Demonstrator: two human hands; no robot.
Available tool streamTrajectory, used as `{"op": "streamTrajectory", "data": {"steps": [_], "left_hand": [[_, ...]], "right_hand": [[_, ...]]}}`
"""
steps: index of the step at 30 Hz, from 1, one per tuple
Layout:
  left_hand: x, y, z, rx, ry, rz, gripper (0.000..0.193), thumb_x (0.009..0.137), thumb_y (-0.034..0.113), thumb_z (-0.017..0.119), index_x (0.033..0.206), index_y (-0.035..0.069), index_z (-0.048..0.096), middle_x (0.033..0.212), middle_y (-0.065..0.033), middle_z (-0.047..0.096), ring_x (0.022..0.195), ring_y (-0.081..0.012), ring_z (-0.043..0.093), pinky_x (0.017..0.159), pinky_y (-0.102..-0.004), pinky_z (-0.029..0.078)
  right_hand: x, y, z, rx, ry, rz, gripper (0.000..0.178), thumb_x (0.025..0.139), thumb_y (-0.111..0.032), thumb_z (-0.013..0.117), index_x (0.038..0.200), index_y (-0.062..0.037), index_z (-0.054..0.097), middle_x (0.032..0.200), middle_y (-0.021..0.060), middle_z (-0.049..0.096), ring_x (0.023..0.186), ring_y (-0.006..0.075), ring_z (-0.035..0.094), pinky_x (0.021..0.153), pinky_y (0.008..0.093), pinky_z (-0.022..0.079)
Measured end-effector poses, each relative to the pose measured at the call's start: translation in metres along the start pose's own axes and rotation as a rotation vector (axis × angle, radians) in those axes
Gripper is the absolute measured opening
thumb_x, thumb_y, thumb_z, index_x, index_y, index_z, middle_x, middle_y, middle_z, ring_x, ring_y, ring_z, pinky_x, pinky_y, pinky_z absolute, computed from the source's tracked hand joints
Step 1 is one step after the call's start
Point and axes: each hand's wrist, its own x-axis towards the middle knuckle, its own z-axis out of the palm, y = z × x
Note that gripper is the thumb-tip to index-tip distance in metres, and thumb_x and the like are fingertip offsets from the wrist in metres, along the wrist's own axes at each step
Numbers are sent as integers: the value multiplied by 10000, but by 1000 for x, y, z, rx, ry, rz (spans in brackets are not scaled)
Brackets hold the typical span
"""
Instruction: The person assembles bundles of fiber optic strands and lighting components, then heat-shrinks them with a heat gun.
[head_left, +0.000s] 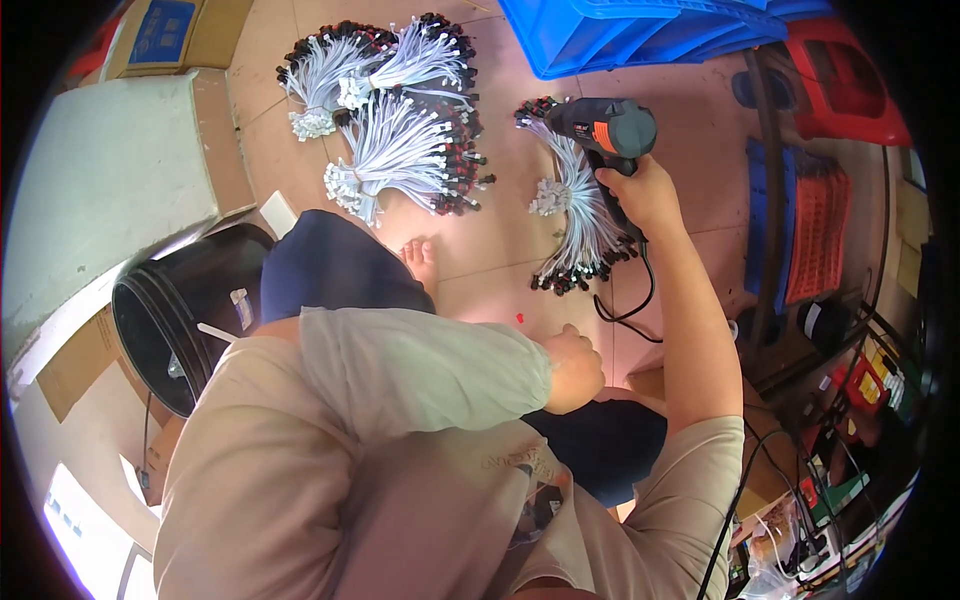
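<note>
My right hand (645, 195) is wrapped round the handle of a dark heat gun (628, 130) with an orange label. Its nozzle points left, over the black-and-red ends of a fanned bundle of white cables (590, 215) on the floor. Small white connectors lie gathered at the left side of this bundle. My left hand (575, 368) is curled closed near my right knee, with nothing showing in it. A grey-green sleeve (430, 365) covers that forearm. The heat gun's black cord (645, 300) loops down beside the bundle.
More tied bundles of white cables (400, 140) lie on the tiled floor at far left. A blue crate (640, 35) stands at the back, a red stool (850, 80) at far right. A black bucket (190, 310) is beside my left leg; cables and boxes crowd the right.
</note>
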Motion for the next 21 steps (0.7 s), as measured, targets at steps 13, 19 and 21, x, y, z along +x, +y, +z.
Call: {"op": "streamTrajectory", "data": {"steps": [13, 19, 21], "left_hand": [[0, 4, 5, 16, 2, 11, 177, 790, 201, 613, 858, 81, 723, 912, -101, 685, 922, -268, 655, 788, -425, 465], [-2, 5, 2, 44, -21, 7, 186, 796, 192, 617, 889, 82, 734, 925, -95, 694, 914, -265, 658, 784, -426, 473], [-1, 6, 1, 44, -24, 13, 188, 797, 189, 617, 895, 82, 737, 925, -93, 696, 914, -266, 659, 784, -424, 474]], "right_hand": [[20, -13, 16, -26, 78, -127, 390, 784, -262, 759, 1028, 20, 646, 745, 82, 667, 692, 180, 636, 695, 336, 497], [7, -25, 10, 83, -11, -33, 387, 774, -243, 763, 1035, 18, 646, 754, 72, 666, 690, 169, 629, 694, 325, 492], [9, -20, 11, 63, -26, -34, 384, 772, -239, 762, 1031, 20, 646, 752, 73, 664, 690, 169, 628, 695, 324, 492]]}}
